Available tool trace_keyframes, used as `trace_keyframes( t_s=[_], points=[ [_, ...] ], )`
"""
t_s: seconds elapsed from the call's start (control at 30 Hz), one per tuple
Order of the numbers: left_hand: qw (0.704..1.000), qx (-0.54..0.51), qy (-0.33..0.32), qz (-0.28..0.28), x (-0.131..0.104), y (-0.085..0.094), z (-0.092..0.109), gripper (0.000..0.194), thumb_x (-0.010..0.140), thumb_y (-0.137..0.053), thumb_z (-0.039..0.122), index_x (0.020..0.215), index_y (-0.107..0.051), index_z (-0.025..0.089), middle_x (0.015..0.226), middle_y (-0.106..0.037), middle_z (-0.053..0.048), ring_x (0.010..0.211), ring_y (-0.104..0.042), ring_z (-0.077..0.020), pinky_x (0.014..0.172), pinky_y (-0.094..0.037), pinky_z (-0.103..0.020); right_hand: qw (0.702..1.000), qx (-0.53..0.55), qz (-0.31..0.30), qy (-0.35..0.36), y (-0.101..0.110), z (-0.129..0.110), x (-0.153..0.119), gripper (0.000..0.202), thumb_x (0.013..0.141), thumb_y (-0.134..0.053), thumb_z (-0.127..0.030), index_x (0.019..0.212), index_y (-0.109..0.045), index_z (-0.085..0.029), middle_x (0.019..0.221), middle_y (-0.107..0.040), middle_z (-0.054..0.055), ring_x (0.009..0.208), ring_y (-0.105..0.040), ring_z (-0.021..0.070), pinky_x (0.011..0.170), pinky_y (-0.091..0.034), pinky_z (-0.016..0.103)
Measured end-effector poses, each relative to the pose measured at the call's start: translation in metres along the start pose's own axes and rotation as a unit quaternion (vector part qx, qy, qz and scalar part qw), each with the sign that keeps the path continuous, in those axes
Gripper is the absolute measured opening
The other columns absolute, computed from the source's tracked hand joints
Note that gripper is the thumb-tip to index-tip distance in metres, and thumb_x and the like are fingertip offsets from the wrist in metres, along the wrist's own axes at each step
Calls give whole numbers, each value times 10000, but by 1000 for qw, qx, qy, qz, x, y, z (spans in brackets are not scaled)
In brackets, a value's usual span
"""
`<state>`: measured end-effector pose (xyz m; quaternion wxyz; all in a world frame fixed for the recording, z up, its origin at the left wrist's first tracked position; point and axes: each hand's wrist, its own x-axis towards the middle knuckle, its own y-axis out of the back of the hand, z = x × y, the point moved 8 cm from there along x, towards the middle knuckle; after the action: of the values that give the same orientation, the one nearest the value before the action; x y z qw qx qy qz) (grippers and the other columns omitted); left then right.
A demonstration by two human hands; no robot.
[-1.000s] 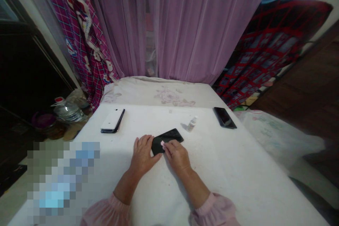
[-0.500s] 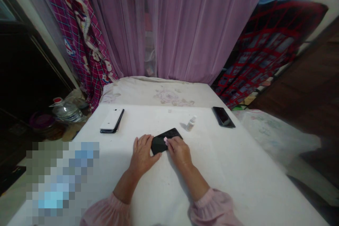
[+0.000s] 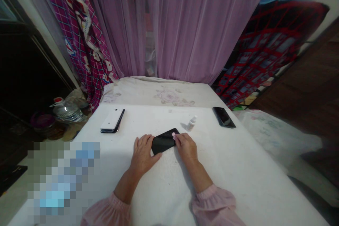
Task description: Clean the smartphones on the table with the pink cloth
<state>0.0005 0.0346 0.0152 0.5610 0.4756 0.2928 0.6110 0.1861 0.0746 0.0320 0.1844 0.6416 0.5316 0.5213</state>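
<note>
A black phone point(image 3: 163, 142) lies tilted on the white cloth, its dark face up. My left hand point(image 3: 143, 152) rests at its left end, thumb along the near edge and fingers apart, steadying nothing else. My right hand point(image 3: 186, 145) pinches a small pink piece point(image 3: 174, 135) against the phone's right end. Just beyond that hand stands a small white bottle point(image 3: 191, 123).
A white phone point(image 3: 113, 119) lies on a dark one at the table's left. Another dark phone point(image 3: 224, 117) is at the right. Purple curtains point(image 3: 185, 24) hang behind the table point(image 3: 233, 169). A water jug point(image 3: 67, 110) stands beyond its left edge.
My right hand has moved to the right along the phone with the pink piece, uncovering more of the dark face. My left hand and the phone have stayed in place.
</note>
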Motion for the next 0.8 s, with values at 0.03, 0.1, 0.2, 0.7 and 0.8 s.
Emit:
trace_keyframes(
  t_s=[0.03,0.1,0.2,0.7,0.8],
  points=[
    [1000,0,-1,0,0,0,0,586,762,-645,365,1298,-494,183,1337,-551,-140,1292,-457,-314,1142,-209,-569,1000,8,-12,19,-4,-11,-3,234,925,-504,-240,903,-736,-212,836,-663,42,724,-588,135,645,-414,221],
    [1000,1,-2,2,0,0,0,583,761,-644,359,1296,-494,183,1335,-553,-142,1293,-458,-312,1141,-214,-567,997,28,-41,63,-11,-33,-10,211,913,-520,-212,933,-730,-224,834,-659,32,733,-589,133,656,-419,215],
    [1000,5,-1,4,0,0,0,581,760,-644,353,1295,-493,185,1337,-552,-139,1298,-453,-308,1143,-213,-563,992,40,-67,94,-16,-47,-11,208,921,-521,-210,928,-727,-238,811,-650,21,734,-587,124,658,-417,204],
    [1000,9,-6,3,-1,-3,-2,590,770,-627,364,1306,-492,157,1348,-546,-152,1305,-444,-323,1142,-205,-574,995,-40,-80,54,-17,-34,8,243,957,-488,-262,959,-730,-242,860,-660,35,753,-578,136,654,-394,220],
    [1000,11,-4,1,0,-3,-3,591,769,-626,365,1306,-488,159,1349,-546,-148,1304,-445,-318,1142,-204,-569,992,-42,-102,54,-20,-37,13,239,959,-491,-268,972,-729,-250,860,-662,24,762,-585,139,656,-398,224]
  ],
)
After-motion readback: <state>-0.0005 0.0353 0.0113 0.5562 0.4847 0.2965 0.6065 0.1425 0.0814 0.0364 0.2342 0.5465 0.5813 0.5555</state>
